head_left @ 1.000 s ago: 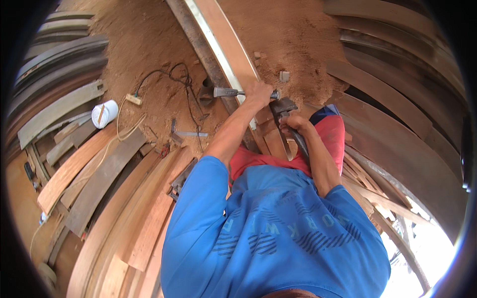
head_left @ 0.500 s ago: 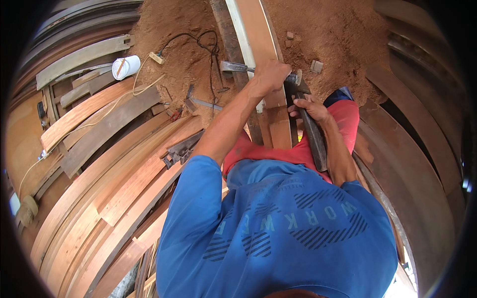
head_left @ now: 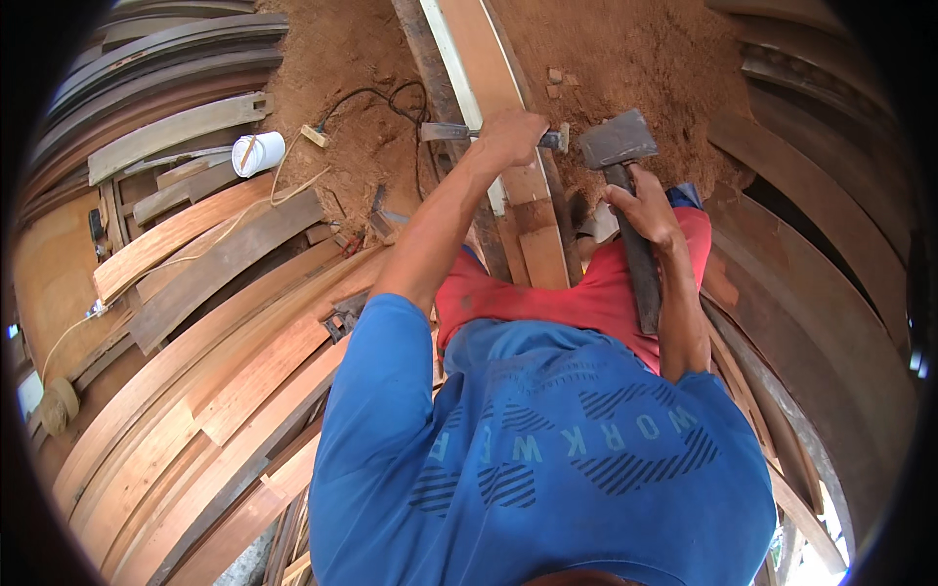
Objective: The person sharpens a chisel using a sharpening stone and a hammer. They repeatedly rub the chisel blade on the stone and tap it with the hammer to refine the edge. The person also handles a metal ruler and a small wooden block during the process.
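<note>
My left hand [head_left: 513,137] is closed around a chisel lying crosswise over a long wooden board [head_left: 489,59]. The flat metal blade of the chisel [head_left: 447,131] points left past the board's white edge, and its handle end sticks out to the right of my fist. In my right hand [head_left: 650,207] is a mallet with a dark, blocky head [head_left: 619,141], gripped by its handle just below the head. The thick handle runs back over my red-trousered thigh. A gap separates the mallet head from the chisel's end. The board passes between my legs, with a darker patch near my left wrist.
Reddish sawdust [head_left: 625,59] covers the ground on both sides of the board. Stacked planks [head_left: 215,391] fill the left, and wide dark boards [head_left: 801,293] lie at right. A white bucket [head_left: 258,154] stands at upper left, near a cable and plug [head_left: 315,135].
The mallet head has swung right, away from the chisel's handle end, and its broad face now shows. My left hand still grips the chisel, shifted slightly left in the picture.
</note>
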Demonstrator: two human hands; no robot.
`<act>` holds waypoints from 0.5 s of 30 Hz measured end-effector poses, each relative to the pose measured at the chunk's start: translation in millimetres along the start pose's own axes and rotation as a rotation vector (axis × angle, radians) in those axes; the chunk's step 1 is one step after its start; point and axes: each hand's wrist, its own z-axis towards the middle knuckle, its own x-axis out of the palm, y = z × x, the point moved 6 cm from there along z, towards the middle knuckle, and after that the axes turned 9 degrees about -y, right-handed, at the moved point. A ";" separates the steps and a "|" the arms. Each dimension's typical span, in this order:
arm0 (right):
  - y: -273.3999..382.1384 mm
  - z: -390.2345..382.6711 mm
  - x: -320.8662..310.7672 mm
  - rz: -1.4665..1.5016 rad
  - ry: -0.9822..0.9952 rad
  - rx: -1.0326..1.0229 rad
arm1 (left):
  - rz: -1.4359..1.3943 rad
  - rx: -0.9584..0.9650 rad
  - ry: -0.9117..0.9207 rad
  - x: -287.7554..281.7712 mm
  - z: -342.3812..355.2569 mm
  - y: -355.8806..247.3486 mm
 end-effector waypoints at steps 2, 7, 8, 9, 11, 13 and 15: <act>2.4 -8.5 -7.9 0.166 -0.089 -0.032 | 0.025 0.003 -0.018 -0.7 -2.0 -1.0; 67.1 -59.3 -44.1 0.253 -0.404 -0.276 | -0.010 -0.018 -0.072 6.0 -6.0 4.1; 62.8 -63.5 -44.5 0.316 -0.359 -0.238 | -0.025 -0.011 -0.092 6.0 -6.2 3.0; 57.4 -66.5 -45.5 0.379 -0.312 -0.200 | -0.018 -0.014 -0.077 7.1 -4.8 2.7; 63.1 -78.5 -48.5 0.374 -0.249 -0.134 | -0.001 -0.026 -0.048 7.2 -2.2 3.7; 54.2 -85.8 -42.0 0.399 -0.236 -0.161 | 0.002 0.013 -0.062 5.8 -3.5 0.7; 52.6 -94.4 -38.2 0.375 -0.247 -0.146 | 0.004 0.032 -0.068 7.5 -4.9 -1.2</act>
